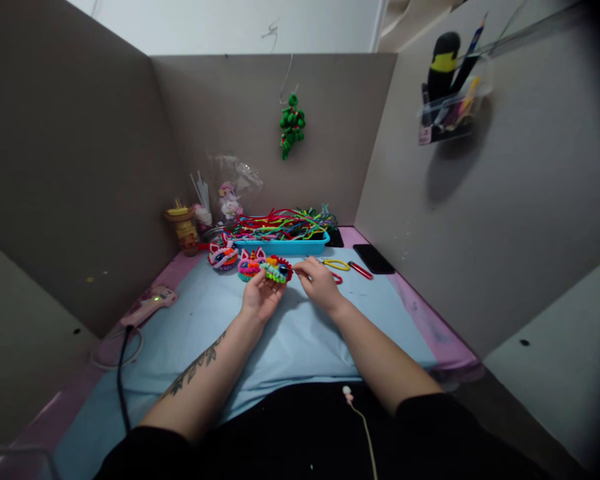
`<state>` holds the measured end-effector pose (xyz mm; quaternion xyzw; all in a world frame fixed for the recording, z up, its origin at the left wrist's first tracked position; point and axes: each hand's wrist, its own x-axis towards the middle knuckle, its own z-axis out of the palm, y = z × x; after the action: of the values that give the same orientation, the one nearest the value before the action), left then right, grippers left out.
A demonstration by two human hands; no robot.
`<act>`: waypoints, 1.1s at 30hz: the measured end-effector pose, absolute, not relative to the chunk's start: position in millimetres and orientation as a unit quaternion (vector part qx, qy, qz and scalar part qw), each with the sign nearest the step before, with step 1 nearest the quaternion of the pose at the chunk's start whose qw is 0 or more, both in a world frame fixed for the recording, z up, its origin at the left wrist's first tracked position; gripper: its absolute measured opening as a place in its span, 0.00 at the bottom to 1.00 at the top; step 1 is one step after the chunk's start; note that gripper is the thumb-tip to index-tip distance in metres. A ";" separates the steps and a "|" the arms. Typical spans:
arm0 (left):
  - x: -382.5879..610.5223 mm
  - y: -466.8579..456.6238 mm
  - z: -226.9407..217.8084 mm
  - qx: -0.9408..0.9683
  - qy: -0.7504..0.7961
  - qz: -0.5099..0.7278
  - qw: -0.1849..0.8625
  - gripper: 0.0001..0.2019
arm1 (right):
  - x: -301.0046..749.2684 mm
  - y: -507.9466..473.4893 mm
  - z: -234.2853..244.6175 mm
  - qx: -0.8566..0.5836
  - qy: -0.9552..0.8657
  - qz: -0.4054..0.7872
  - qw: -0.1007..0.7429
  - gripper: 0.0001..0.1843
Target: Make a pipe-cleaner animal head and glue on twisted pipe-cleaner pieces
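My left hand point(264, 298) is closed, palm up, around a multicoloured pipe-cleaner figure point(279, 269) with green, yellow, orange and red loops and a dark blue eye. My right hand point(318, 283) pinches at the figure's right edge; whatever lies between those fingertips is too small to make out. Close behind the left fingers sits a second figure with pink ears and a striped horn point(251, 263). A third, similar pipe-cleaner figure point(223, 256) rests on the cloth farther left. Beyond my right hand lie yellow-handled pliers point(337, 265) and a partly hidden red-handled tool point(337, 279).
A blue tray point(282, 247) heaped with pipe cleaners point(285, 225) stands at the back. To the right are a red tool point(361, 270) and a black phone point(373, 259). A pink glue gun point(150, 304) with a cord lies left. Partitions enclose the table; a pen holder point(450, 119) hangs right.
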<state>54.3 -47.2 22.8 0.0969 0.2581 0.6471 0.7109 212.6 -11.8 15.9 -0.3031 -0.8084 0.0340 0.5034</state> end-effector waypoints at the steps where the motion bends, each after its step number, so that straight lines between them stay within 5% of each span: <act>1: 54.5 -47.7 23.7 0.096 0.258 0.649 0.710 0.08 | 212.8 -11.6 15.7 -0.305 -0.808 0.034 0.503 0.10; 33: 54.2 -46.4 23.7 0.100 0.256 0.654 0.705 0.08 | 212.9 -14.0 19.1 -0.287 -0.825 0.030 0.485 0.14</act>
<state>54.2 -46.4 23.7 0.1000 0.2561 0.6540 0.7048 212.9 -14.0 19.1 -0.2867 -0.8254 0.0295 0.4854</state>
